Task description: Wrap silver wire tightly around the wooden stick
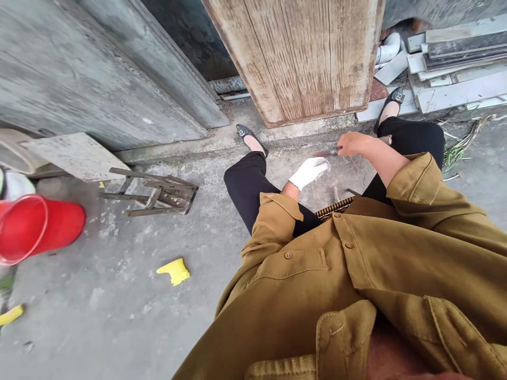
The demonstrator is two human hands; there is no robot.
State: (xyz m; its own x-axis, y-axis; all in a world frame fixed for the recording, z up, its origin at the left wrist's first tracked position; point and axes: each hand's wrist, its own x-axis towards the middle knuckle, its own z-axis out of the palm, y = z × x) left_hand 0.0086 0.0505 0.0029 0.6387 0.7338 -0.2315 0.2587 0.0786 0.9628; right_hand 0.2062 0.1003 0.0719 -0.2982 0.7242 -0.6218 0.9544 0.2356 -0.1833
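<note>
My left hand (311, 172), in a white knitted glove, is low between my knees. Its fingers are curled together, and what they hold, if anything, is blurred. Bare and closed, my right hand (351, 143) grips a long-handled tool (333, 151). The brownish end of its handle sticks out behind my wrist, while the front end is smeared by motion just above the gloved fingers. I cannot tell what kind of tool it is. Below the hands, a short wooden handle (336, 193) and a dark rod (354, 191) show near a black-and-yellow striped edge (335, 208).
A weathered wooden door panel (304, 63) stands ahead of my feet. At left are a small wooden stool (158, 192) on its side, a red bucket (65, 221) and a yellow scrap (175, 271). Stacked boards (463, 68) and a white pipe (390, 48) lie at right.
</note>
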